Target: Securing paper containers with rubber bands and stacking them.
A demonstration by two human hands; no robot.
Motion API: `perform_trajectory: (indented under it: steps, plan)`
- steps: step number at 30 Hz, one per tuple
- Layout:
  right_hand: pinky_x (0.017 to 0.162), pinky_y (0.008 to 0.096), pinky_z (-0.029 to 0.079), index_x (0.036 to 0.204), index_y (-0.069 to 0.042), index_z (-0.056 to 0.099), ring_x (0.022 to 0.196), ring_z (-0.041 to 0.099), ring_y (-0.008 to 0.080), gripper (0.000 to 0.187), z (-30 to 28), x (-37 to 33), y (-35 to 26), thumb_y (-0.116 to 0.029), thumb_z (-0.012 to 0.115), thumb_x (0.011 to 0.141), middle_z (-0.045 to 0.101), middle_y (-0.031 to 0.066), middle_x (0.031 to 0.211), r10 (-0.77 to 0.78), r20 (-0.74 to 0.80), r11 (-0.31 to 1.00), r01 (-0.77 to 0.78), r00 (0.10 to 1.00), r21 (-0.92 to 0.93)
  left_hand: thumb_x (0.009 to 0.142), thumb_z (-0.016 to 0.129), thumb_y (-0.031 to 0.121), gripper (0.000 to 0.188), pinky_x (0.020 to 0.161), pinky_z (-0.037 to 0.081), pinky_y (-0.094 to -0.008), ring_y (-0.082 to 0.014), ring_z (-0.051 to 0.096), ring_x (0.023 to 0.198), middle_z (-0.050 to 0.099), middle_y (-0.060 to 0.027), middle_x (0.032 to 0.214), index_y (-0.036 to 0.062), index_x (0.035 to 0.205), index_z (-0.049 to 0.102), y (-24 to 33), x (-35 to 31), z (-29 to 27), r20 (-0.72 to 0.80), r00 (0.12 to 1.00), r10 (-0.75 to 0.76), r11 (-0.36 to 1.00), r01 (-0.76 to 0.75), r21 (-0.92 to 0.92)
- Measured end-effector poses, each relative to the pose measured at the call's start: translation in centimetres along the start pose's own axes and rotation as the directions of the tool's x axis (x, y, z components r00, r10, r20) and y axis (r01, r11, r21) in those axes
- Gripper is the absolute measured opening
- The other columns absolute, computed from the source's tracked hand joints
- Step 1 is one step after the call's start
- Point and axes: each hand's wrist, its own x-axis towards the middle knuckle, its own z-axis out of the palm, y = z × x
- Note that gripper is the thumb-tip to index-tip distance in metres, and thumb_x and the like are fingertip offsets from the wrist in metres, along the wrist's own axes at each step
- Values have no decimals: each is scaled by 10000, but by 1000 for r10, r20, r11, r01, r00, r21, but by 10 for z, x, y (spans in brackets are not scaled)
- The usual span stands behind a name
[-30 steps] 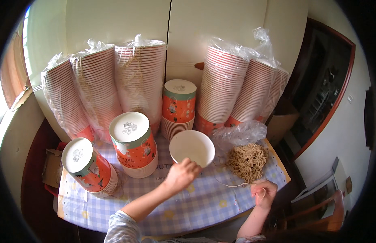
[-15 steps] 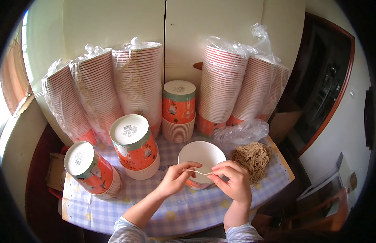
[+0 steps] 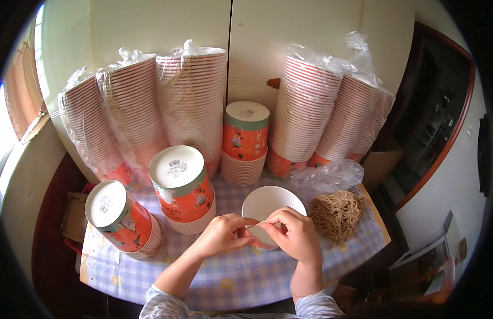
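A paper cup [image 3: 270, 204], white inside and orange outside, stands on the checked tablecloth [image 3: 220, 276] in front of me. My left hand [image 3: 222, 236] and my right hand [image 3: 294, 234] meet at the cup's near rim. Both pinch a thin tan string [image 3: 260, 224] stretched between their fingertips. A tangled pile of the same tan string [image 3: 337, 215] lies just right of the cup. The cup's near side is hidden behind my fingers.
Tall bagged stacks of orange and white cups [image 3: 188, 101] lean along the wall, more at the right [image 3: 315, 111]. Short upside-down cup stacks stand at left [image 3: 119, 218], centre-left [image 3: 183, 186] and behind [image 3: 245, 141]. A crumpled clear plastic bag [image 3: 326, 178] lies behind the string pile. The table's right edge drops off by a dark doorway.
My right hand came from the table's right edge to the cup. Both hands closed together at the cup's near rim with the string between them.
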Motion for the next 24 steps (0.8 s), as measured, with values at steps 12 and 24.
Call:
perform_trajectory:
  steps: [12, 24]
  plan:
    - [540, 304, 464, 739, -83, 626, 613, 595, 208, 132, 14, -9, -1, -208, 640, 777, 612, 33, 717, -154, 424, 987, 161, 893, 18, 766, 633, 85, 145, 593, 498, -273, -153, 634, 641, 656, -126, 771, 13, 889, 660, -45, 7, -7, -249, 921, -301, 952, 306, -19]
    - [511, 351, 472, 790, -90, 520, 585, 598, 254, 168, 34, -9, 7, -238, 597, 809, 599, 59, 663, -5, 401, 961, 116, 916, -253, 785, 602, 49, 145, 646, 486, -235, -88, 597, 719, 653, -71, 785, -33, 902, 628, -83, 12, 8, -105, 908, -406, 890, 367, -271]
